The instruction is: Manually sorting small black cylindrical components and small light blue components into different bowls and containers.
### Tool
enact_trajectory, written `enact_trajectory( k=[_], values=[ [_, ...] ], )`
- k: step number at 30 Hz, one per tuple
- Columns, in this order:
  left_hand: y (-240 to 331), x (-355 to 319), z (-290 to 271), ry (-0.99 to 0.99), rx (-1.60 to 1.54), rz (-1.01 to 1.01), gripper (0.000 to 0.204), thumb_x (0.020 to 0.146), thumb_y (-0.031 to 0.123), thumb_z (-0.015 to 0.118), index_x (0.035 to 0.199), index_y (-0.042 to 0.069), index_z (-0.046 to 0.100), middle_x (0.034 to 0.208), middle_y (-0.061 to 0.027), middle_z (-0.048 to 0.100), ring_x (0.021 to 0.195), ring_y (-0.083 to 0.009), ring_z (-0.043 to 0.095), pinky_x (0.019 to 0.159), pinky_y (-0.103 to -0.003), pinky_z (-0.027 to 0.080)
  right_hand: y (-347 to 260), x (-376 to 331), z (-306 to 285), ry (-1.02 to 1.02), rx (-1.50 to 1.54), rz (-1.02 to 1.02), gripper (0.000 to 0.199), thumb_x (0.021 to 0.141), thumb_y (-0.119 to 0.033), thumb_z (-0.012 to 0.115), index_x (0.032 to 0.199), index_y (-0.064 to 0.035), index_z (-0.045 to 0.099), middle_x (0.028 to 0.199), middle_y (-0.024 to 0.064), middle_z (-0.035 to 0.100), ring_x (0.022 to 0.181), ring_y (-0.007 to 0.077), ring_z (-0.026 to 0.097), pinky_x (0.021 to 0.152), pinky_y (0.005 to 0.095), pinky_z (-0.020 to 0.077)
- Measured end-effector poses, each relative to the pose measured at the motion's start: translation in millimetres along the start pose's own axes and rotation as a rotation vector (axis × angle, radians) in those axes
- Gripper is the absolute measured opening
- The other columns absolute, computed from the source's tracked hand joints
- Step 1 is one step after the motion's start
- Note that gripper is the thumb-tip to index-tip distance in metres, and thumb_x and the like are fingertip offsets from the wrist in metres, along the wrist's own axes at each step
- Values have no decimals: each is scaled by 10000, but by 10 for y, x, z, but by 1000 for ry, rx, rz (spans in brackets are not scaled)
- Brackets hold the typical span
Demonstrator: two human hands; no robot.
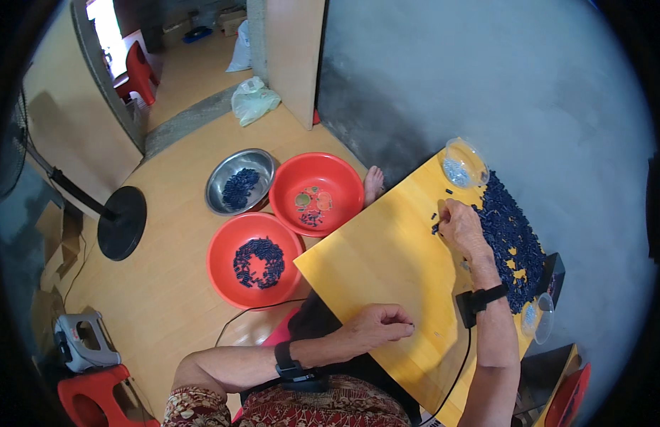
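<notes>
My left hand (pixel 372 331) is over the near part of the yellow table (pixel 372 256), thumb and forefinger pinched together. A tiny dark spot shows at its fingertips, too small to name. Farther off, my right hand (pixel 461 226) is at the left edge of a heap of small dark blue cylindrical pieces (pixel 511 220). Its fingers are curled downward and hide whatever is between them. A few loose dark pieces (pixel 435 228) lie just left of those fingers. Beyond the hand stands a clear round tub (pixel 476 165) with small pale blue bits inside.
Another clear tub (pixel 545 327) stands at the table's right edge near a dark box (pixel 552 274). On the floor to the left are two red basins (pixel 219 245) and a steel bowl (pixel 216 178), all holding dark pieces. A cable (pixel 458 381) trails from my right wrist.
</notes>
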State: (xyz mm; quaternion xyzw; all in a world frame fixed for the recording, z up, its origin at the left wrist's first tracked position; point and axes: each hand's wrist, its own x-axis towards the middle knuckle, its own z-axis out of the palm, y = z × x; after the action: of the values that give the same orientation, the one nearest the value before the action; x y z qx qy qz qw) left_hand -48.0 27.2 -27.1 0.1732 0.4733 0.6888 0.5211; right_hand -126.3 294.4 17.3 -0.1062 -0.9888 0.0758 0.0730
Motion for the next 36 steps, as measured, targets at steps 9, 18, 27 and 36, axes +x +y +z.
enact_trajectory(
  k=[9, 18, 27, 36],
  values=[
    [-76, 82, -16, -13, 20, 32, 218, 909, 201, 644, 1016, 11, 646, 891, 4, 621, 848, -68, 553, 774, -227, 447, -178, 17, -425, 37, 676, 73, 73, 793, 11, 579, 819, 4, 647, 680, -23, 583, 620, 49, 506, 580, 217, 422],
    [-77, 53, -10, 3, 23, 77, 223, 902, 210, 637, 989, 5, 639, 879, 12, 623, 840, -62, 538, 767, -244, 442, -1396, 252, -453, -245, 850, -168, 59, 802, 3, 585, 822, -8, 640, 698, -52, 541, 651, 30, 475, 597, 208, 399],
    [-94, 98, 51, -16, -56, 117, 228, 862, 223, 649, 932, 5, 648, 857, -26, 629, 821, -97, 570, 756, -264, 462, -1267, 616, 46, 11, 738, -47, 82, 804, -45, 619, 851, 6, 663, 667, -17, 565, 645, 63, 506, 596, 240, 431],
    [14, 27, -11, 45, 119, 31, 245, 889, 224, 640, 972, -6, 655, 837, -7, 627, 791, -72, 554, 705, -252, 451, -612, -159, -892, 63, 755, 25, 138, 871, -95, 618, 919, 23, 670, 718, -43, 578, 663, 44, 502, 614, 219, 425]
  ],
)
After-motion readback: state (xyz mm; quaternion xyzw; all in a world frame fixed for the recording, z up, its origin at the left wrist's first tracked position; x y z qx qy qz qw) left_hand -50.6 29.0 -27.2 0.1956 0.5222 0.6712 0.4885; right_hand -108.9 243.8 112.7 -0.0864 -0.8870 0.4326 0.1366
